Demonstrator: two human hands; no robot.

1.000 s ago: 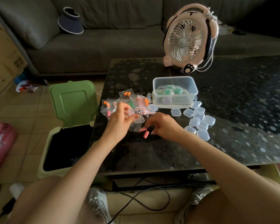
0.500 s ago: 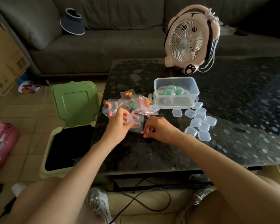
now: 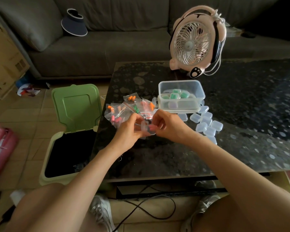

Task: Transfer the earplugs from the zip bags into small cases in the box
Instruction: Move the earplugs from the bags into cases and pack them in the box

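- Since the earlier frames both hands have lifted off the desk and closed in on each other at mid-frame; the pink earplug, low near the desk a second ago, is now held up between them.
- Head view, the hands: the left hand has its fingers curled round a clear plastic piece; whether that is a zip bag or a small case I cannot tell.
- The right hand pinches the pink earplug at its fingertips, right against the clear piece.
- Just above the hands lies a heap of zip bags with orange, pink and green earplugs inside.
- To the right of the heap stands a clear plastic box holding small cases, several with green earplugs in them.
- Empty small cases lie scattered on the desk below and right of the box.
- A pink fan stands upright at the desk's far edge, upper right.
- At left, on the floor beside the desk, a green bin stands with its lid tipped open.
- A grey sofa fills the top of the frame, a dark visor cap on its seat.
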